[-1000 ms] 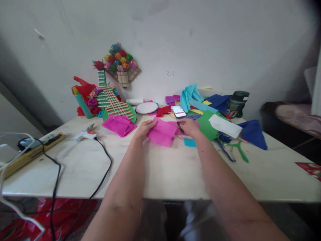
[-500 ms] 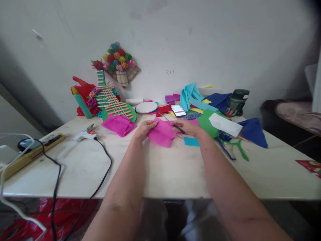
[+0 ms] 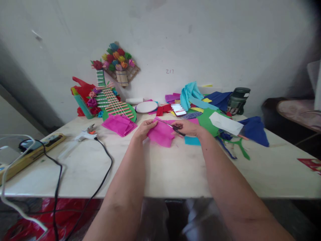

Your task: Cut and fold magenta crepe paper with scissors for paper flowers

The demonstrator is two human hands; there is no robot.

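My left hand [image 3: 144,129] has its fingertips pressed together on the left edge of a crumpled sheet of bright pink tissue paper [image 3: 162,135], pinching it just above the pale table [image 3: 163,170]. My right hand [image 3: 188,128] is curled tight around the dark handles of slim metal scissors [image 3: 168,124]. Their blades slant leftward over the sheet's top edge. Just beside my right wrist lies a small turquoise paper scrap [image 3: 192,141]. Left of my left fingers sits a stack of folded pink paper [image 3: 119,124], and farther left a white glue gun [image 3: 84,135].
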